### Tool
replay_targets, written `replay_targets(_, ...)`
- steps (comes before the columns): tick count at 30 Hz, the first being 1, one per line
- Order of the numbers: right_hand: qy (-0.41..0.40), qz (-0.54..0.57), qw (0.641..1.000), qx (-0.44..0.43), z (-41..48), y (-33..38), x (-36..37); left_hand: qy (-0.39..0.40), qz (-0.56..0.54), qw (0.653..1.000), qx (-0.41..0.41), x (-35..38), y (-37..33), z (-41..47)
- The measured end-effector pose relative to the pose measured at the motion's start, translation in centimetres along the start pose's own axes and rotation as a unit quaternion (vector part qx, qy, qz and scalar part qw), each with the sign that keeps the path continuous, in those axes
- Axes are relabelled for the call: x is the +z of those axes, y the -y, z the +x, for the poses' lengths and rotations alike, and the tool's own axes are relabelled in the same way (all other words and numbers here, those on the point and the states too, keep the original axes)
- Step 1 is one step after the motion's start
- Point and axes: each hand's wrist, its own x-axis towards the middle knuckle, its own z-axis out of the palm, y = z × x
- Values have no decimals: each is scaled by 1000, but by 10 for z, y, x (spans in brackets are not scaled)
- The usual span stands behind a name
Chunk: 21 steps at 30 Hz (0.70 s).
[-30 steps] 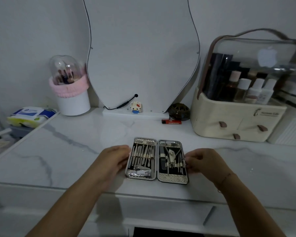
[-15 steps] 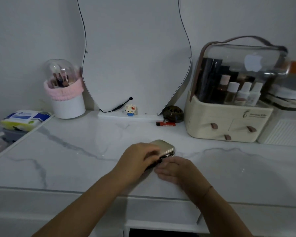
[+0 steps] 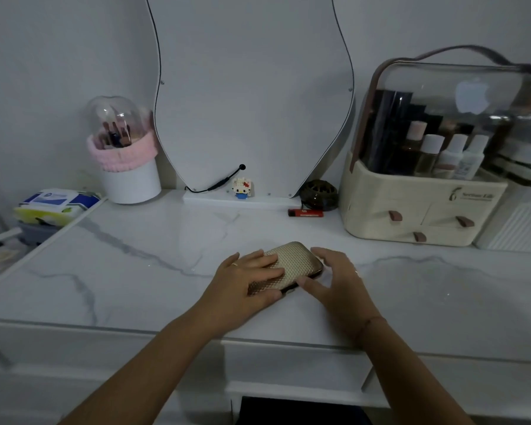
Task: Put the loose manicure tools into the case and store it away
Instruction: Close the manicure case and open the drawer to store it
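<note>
The gold textured manicure case (image 3: 295, 262) lies closed on the white marble vanity top (image 3: 135, 271), near its front edge. My left hand (image 3: 242, 280) rests on the case's left half, fingers spread over the lid and thumb under its near edge. My right hand (image 3: 334, 277) sits against the case's right side, fingers apart and touching its edge. No loose tools show on the table; whatever is in the case is hidden.
A cream cosmetics organiser (image 3: 420, 210) with small drawers and a clear lid stands at the back right. Behind the case are a mirror (image 3: 252, 87), a toy figure (image 3: 241, 188), a red lighter (image 3: 305, 213) and a dark round holder (image 3: 318, 194). A brush cup (image 3: 129, 167) and wipes (image 3: 56, 204) sit left.
One second ago the case lay open with tools in both halves. My hands folded it shut, and now it lies closed under my left hand.
</note>
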Motion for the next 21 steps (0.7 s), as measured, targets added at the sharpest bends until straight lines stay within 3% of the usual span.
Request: replay_targets(21, -25, -15, 999, 14, 3, -4, 10, 52, 33, 998, -4, -5, -4, 2)
